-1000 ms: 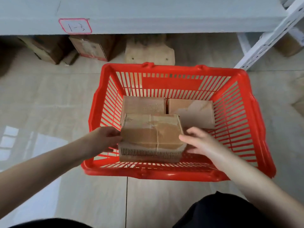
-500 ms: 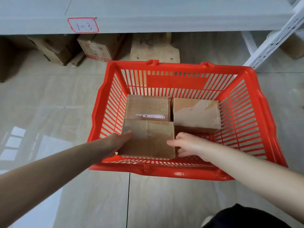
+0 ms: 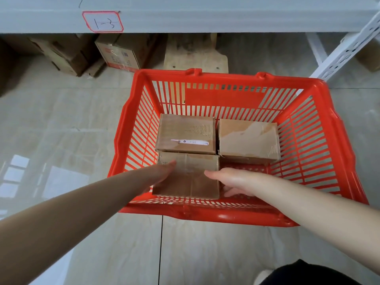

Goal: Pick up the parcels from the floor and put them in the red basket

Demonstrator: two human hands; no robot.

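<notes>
Basket: red slatted plastic basket (image 3: 339,161), three brown cardboard parcels (image 3: 246,140) inside.
Hands: left hand (image 3: 162,171) flat on nearest parcel (image 3: 191,182); right hand (image 3: 232,182) loose beside.

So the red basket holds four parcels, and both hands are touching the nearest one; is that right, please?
Not quite: the head view shows three parcels in the red basket, not four: the back-left parcel, the back-right parcel and the nearest parcel, which the left hand and right hand are touching.

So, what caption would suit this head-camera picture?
Left hand and right hand flank the near parcel in the red basket.
</notes>
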